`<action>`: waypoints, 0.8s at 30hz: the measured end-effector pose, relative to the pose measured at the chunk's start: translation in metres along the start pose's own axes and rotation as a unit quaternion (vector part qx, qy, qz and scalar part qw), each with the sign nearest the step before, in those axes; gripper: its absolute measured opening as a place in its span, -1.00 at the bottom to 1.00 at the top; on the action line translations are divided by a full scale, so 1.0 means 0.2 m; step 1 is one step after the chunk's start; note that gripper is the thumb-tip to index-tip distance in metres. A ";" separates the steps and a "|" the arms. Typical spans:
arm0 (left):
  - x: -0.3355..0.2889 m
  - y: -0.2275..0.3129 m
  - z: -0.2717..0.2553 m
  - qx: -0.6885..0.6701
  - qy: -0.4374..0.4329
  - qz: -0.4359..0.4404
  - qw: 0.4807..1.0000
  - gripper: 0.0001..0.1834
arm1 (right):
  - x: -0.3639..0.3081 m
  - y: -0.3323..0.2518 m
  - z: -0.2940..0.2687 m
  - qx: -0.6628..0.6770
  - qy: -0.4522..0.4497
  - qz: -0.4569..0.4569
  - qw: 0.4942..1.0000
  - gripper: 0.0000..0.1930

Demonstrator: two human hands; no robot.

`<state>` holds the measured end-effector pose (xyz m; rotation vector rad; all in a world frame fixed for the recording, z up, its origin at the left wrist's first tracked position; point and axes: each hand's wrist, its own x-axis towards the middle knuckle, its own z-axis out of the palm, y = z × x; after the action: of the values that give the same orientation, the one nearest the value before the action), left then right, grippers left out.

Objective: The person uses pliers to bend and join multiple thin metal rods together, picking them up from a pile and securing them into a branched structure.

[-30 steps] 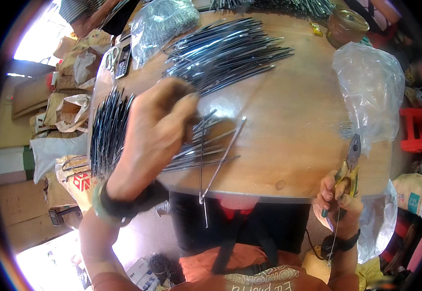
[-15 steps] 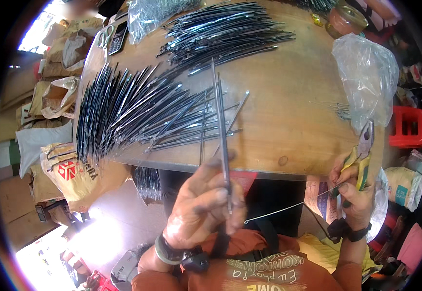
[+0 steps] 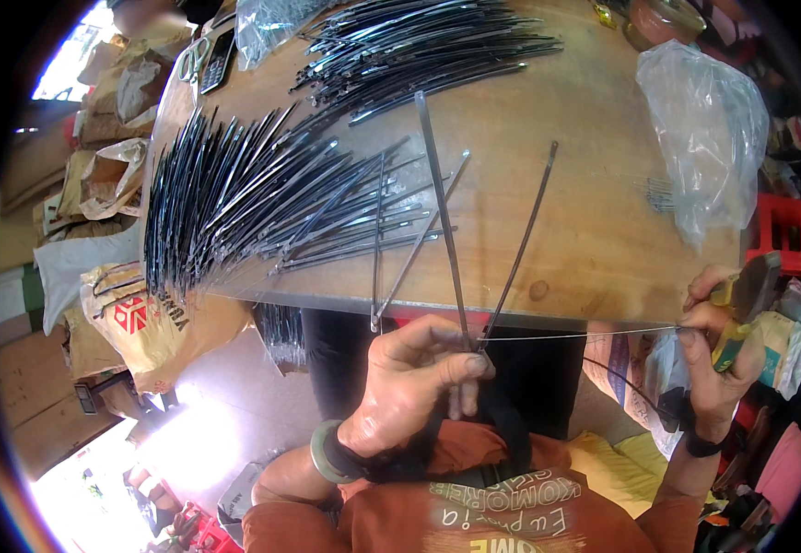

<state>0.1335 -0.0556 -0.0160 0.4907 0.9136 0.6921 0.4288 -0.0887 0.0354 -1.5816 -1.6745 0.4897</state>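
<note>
My left hand (image 3: 428, 373) is closed in a pinch on the lower ends of two dark, thin metal strips, a left strip (image 3: 442, 203) and a right strip (image 3: 525, 230), which spread upward in a V over the table's near edge. From beside these ends a thin wire (image 3: 575, 335) runs nearly level to my right hand (image 3: 718, 355). The fingers there grip its far end, and yellow-handled pliers (image 3: 736, 309) lie in the same hand, blurred. Whether the wire passes through the strips is too small to tell.
On the wooden table (image 3: 594, 240) lie a fanned pile of dark strips (image 3: 234, 203) and another strip pile (image 3: 419, 55). A clear plastic bag (image 3: 700, 129) and small wire pieces (image 3: 660, 194) are at right. Scissors (image 3: 193, 60) and a black calculator (image 3: 219, 63) sit at far left.
My right hand has moved right and slightly up, bringing the wire level and up to the strips. The strips, nearly together before, now spread apart in my left hand.
</note>
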 end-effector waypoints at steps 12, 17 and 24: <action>0.01 -0.02 -0.05 0.134 0.031 -0.009 0.990 -0.90 | -0.01 -0.01 0.03 -0.081 -0.070 -0.024 0.994 -0.90; 0.01 -0.04 -0.02 0.192 -0.011 -0.029 0.981 -0.91 | -0.02 -0.03 0.10 -0.073 -0.095 -0.036 0.992 -0.74; 0.01 0.00 -0.04 0.222 -0.045 -0.160 0.961 -0.86 | 0.10 -0.03 0.31 -0.104 -0.188 -0.162 0.963 -0.75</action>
<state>0.1287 -0.0537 -0.0219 0.7443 1.0363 0.1634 0.3811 -0.0568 0.0055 -1.3753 -2.2909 0.4758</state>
